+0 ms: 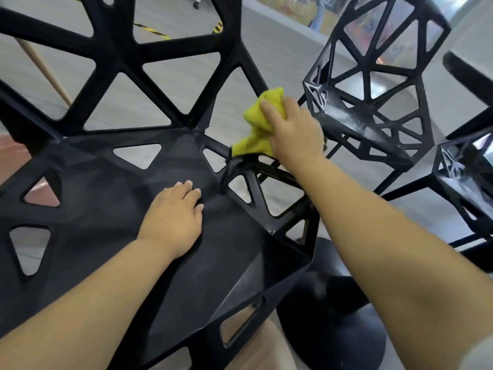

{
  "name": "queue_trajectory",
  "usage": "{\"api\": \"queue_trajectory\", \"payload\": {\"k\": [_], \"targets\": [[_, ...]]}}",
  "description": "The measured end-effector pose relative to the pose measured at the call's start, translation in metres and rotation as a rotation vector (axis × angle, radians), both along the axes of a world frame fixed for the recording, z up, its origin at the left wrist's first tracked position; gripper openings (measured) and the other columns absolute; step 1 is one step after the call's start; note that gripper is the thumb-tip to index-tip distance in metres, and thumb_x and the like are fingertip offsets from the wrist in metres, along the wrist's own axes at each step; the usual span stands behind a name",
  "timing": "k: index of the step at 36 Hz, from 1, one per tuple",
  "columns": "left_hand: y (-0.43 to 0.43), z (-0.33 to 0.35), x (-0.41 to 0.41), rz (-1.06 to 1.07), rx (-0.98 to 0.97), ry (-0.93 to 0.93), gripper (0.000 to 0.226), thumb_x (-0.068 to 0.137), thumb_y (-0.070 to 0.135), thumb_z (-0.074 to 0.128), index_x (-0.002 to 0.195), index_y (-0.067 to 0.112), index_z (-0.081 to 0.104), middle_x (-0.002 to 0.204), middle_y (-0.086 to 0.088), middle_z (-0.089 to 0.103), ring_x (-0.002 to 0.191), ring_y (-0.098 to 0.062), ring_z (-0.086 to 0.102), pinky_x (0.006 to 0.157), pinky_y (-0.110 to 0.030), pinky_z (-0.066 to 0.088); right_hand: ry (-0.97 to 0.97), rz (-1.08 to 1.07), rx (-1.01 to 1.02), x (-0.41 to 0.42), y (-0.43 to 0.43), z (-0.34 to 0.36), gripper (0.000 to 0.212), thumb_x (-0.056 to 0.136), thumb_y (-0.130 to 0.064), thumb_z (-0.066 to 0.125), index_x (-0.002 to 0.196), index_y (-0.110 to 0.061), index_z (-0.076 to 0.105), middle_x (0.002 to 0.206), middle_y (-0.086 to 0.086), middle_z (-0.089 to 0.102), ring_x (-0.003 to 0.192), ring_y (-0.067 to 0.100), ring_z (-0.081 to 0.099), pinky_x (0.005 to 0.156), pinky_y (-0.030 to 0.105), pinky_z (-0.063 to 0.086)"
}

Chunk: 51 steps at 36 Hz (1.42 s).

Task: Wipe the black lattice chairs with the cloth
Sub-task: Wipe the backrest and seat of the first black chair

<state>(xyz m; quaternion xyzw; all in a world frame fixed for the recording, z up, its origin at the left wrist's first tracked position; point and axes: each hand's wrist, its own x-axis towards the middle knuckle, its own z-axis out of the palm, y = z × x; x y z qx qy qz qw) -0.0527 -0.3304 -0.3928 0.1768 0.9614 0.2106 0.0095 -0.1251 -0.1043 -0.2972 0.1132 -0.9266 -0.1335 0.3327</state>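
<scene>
A black lattice chair [106,188] fills the left and centre of the head view, its seat below me and its backrest rising at the top. My left hand [173,217] lies flat on the seat, fingers together, holding nothing. My right hand [293,129] grips a yellow cloth [260,121] and presses it against the chair's right side, where the backrest strut meets the seat edge. Part of the cloth is hidden under my palm.
A second black lattice chair [373,84] stands at the upper right, and part of a third [466,177] shows at the right edge. A round black table base [333,316] sits on the floor at the lower right. Grey floor with yellow-black tape [152,30] lies behind.
</scene>
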Motion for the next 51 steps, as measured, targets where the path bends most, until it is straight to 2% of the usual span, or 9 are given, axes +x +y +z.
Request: {"api": "queue_trajectory", "payload": {"k": [5, 9, 13, 18, 30, 34, 37, 41, 51], "targets": [[-0.003, -0.003, -0.003, 0.03, 0.04, 0.014, 0.036, 0.094, 0.025, 0.049, 0.126, 0.011, 0.057, 0.136, -0.006, 0.049, 0.122, -0.029, 0.045, 0.106, -0.038, 0.03, -0.148, -0.195, -0.054, -0.033, -0.024, 0.023, 0.048, 0.087, -0.012, 0.049, 0.132, -0.026, 0.053, 0.134, 0.017, 0.048, 0.091, 0.037, 0.054, 0.061, 0.036, 0.031], [-0.004, -0.006, -0.005, 0.044, 0.064, 0.032, 0.033, 0.091, 0.024, 0.056, 0.12, 0.009, 0.062, 0.128, -0.009, 0.054, 0.111, -0.033, 0.051, 0.1, -0.042, 0.035, -0.015, 0.085, 0.139, -0.027, -0.011, 0.007, 0.032, 0.076, -0.025, 0.06, 0.108, -0.025, 0.062, 0.099, 0.013, 0.065, 0.057, 0.027, 0.051, 0.048, 0.026, 0.032], [-0.004, -0.006, -0.005, 0.052, 0.053, 0.042, 0.034, 0.09, 0.026, 0.056, 0.12, 0.01, 0.061, 0.127, -0.008, 0.054, 0.112, -0.032, 0.05, 0.099, -0.043, 0.035, -0.132, 0.172, 0.257, 0.024, 0.014, -0.016, 0.04, 0.07, -0.002, 0.062, 0.106, -0.021, 0.068, 0.103, 0.013, 0.052, 0.054, 0.025, 0.046, 0.048, 0.028, 0.028], [-0.004, -0.006, -0.005, 0.054, 0.054, 0.035, 0.036, 0.091, 0.027, 0.054, 0.122, 0.01, 0.059, 0.129, -0.007, 0.051, 0.115, -0.031, 0.047, 0.099, -0.043, 0.033, -0.302, -0.052, 0.026, 0.075, 0.015, -0.023, 0.054, 0.057, -0.005, 0.081, 0.107, -0.021, 0.069, 0.088, 0.016, 0.058, 0.048, 0.029, 0.048, 0.044, 0.024, 0.025], [-0.003, -0.001, -0.003, 0.047, 0.061, 0.004, 0.041, 0.095, 0.031, 0.046, 0.131, 0.013, 0.052, 0.138, -0.004, 0.043, 0.126, -0.026, 0.037, 0.106, -0.037, 0.024, -0.26, -0.246, -0.474, 0.147, -0.043, -0.056, 0.048, 0.066, -0.02, 0.08, 0.112, -0.019, 0.066, 0.094, 0.017, 0.058, 0.054, 0.038, 0.057, 0.044, 0.034, 0.045], [-0.005, -0.001, -0.001, 0.06, 0.074, 0.048, 0.034, 0.092, 0.027, 0.054, 0.119, 0.007, 0.061, 0.122, -0.006, 0.053, 0.113, -0.031, 0.044, 0.098, -0.038, 0.034, -0.288, -0.216, -0.532, 0.162, -0.059, -0.065, 0.05, 0.066, -0.026, 0.082, 0.112, -0.024, 0.066, 0.095, 0.013, 0.06, 0.054, 0.036, 0.057, 0.045, 0.035, 0.046], [-0.007, -0.002, 0.0, 0.055, 0.071, 0.139, 0.025, 0.086, 0.021, 0.062, 0.103, 0.004, 0.069, 0.104, -0.012, 0.061, 0.093, -0.039, 0.052, 0.081, -0.043, 0.044, -0.321, -0.193, -0.588, 0.169, -0.061, -0.067, 0.047, 0.072, -0.034, 0.078, 0.116, -0.027, 0.064, 0.095, 0.008, 0.061, 0.06, 0.033, 0.059, 0.047, 0.032, 0.045], [-0.01, -0.001, 0.004, 0.04, 0.042, 0.17, 0.028, 0.079, 0.024, 0.054, 0.087, 0.004, 0.071, 0.087, -0.013, 0.064, 0.073, -0.038, 0.057, 0.065, -0.042, 0.05, -0.326, -0.225, -0.644, 0.168, -0.061, -0.067, 0.046, 0.076, -0.037, 0.074, 0.12, -0.03, 0.062, 0.096, 0.006, 0.06, 0.062, 0.032, 0.059, 0.049, 0.032, 0.045], [-0.048, 0.021, 0.048, -0.03, -0.11, 0.0, 0.029, 0.08, 0.023, 0.053, 0.093, 0.008, 0.073, 0.094, -0.009, 0.067, 0.071, -0.034, 0.06, 0.062, -0.038, 0.051, -0.519, -0.367, -0.695, 0.173, -0.071, -0.052, 0.047, 0.085, -0.039, 0.064, 0.13, -0.033, 0.05, 0.111, 0.007, 0.052, 0.074, 0.032, 0.058, 0.056, 0.034, 0.045]]}}
